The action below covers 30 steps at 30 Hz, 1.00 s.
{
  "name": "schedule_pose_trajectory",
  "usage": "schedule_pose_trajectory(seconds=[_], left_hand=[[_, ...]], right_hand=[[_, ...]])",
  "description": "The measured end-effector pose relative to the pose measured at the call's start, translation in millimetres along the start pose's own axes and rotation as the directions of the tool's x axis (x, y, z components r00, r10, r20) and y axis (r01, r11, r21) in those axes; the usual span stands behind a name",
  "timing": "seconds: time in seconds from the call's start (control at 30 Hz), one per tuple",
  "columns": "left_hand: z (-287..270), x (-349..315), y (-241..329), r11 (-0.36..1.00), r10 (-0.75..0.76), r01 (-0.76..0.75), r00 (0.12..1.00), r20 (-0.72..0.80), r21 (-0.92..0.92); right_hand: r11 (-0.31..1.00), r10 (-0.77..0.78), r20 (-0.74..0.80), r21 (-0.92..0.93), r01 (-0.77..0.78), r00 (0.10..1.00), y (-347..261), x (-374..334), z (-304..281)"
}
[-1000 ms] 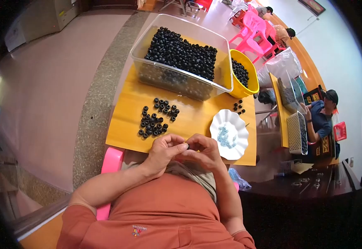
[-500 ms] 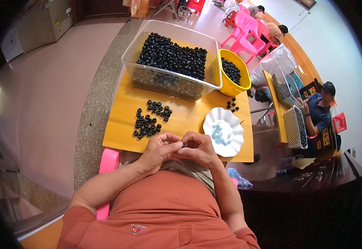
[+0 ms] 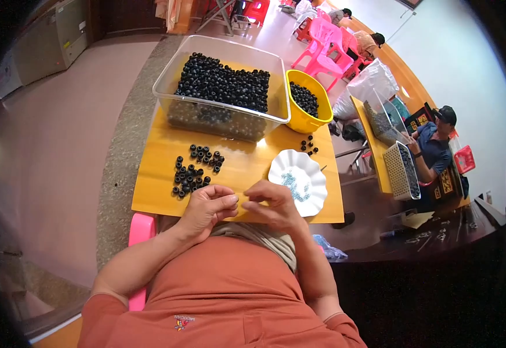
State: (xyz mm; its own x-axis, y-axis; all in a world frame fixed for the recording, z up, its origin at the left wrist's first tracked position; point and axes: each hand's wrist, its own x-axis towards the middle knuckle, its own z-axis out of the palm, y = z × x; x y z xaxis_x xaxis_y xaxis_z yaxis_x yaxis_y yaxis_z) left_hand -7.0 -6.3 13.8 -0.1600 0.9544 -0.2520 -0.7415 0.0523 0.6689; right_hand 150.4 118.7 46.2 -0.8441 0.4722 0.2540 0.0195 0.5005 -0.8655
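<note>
My left hand (image 3: 209, 210) is closed in a pinch above the table's near edge. Whatever its thumb and fingertips hold is mostly hidden and too small to name. Just to its right, my right hand (image 3: 275, 206) has thumb and forefinger parted, with nothing visible between them. A loose group of small black round pieces with holes (image 3: 190, 178) lies beyond my left hand. Close to the right hand is a white scalloped plate (image 3: 275, 169) bearing tiny pale-blue, clear bits (image 3: 295, 187).
At the table's (image 3: 241, 165) far side stand a clear bin (image 3: 218, 113) and a yellow tub (image 3: 308, 122), both holding black pieces. Several more (image 3: 309, 145) lie beyond the plate. A person (image 3: 433, 145) sits at another table at right, beside a white perforated basket (image 3: 397, 174).
My right hand has drawn away from the left, its thumb and forefinger now parted. The left keeps its pinch. The dark piece seen between the hands earlier is no longer clearly visible.
</note>
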Motion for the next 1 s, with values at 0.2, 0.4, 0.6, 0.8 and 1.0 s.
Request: schedule_pose_trajectory(seconds=[0.2, 0.4, 0.6, 0.8, 1.0], left_hand=[[2.6, 0.3, -1.8, 0.999, 0.005, -0.004, 0.999, -0.034, 0.038], [-0.3, 1.7, -8.4, 0.998, 0.008, -0.006, 0.999, -0.032, 0.062], [-3.0, 2.5, -12.4, 0.997, 0.015, -0.014, 1.0, -0.006, 0.073], [-4.7, 3.3, -15.1, 0.996, 0.027, -0.027, 1.0, 0.008, 0.084], [-4.9, 3.6, -16.3, 0.996, 0.006, -0.005, 1.0, -0.011, 0.088]], right_hand=[[0.875, -0.045, -0.286, -0.473, -0.1, 0.957, 32.9, -19.9, -76.3], [0.712, 0.105, -0.259, -0.654, -0.254, 0.96, 31.8, -14.6, -112.8], [0.618, 0.135, -0.143, -0.762, -0.196, 0.98, 45.3, 4.8, -109.5], [0.544, 0.212, -0.167, -0.798, -0.258, 0.963, 49.4, 27.6, -105.5], [0.527, 0.312, -0.19, -0.781, -0.336, 0.931, 52.1, 36.7, -101.4]])
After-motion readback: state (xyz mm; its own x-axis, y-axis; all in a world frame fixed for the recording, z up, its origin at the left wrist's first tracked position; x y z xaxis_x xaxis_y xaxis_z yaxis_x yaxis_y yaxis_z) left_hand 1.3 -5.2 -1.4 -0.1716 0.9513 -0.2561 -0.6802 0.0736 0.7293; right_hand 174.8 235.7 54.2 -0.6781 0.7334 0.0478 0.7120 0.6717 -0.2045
